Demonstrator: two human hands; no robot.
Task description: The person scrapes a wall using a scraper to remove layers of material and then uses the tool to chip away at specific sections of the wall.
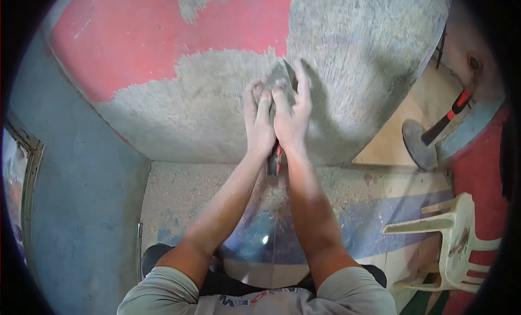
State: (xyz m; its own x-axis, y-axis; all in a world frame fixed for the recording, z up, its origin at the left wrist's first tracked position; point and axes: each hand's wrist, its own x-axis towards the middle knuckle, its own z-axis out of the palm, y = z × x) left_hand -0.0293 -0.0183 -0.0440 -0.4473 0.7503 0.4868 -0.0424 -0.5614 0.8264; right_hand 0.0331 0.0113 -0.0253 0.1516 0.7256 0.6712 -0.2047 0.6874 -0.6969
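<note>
Left hand [293, 111] and right hand [260, 117], dust-coated, close together around a flat-bladed metal scraper [280, 79] at the rough grey wall [358, 60], below ragged red paint [233, 24]; forearms reach forward.

On the pale tiled floor [176, 187], a blue-purple band [391, 210] runs across the tiles toward the right edge. Near that edge is an off-white plastic chair [457, 244] with slats at its right side and brownish smears on its surface. Farther back, beyond the floor's far right corner, a dark round disc-shaped base [418, 144] carries a slanting black-and-red pole [444, 123], with a flat tan surface [393, 119] beside it. A red wall [477, 160] rises along the floor's right edge, and a narrow blue-grey wall section [464, 134] adjoins it. Along the left edge stands a broad blue-grey wall [81, 152]; a worn brownish frame [31, 184] borders an opening at its far left.
</note>
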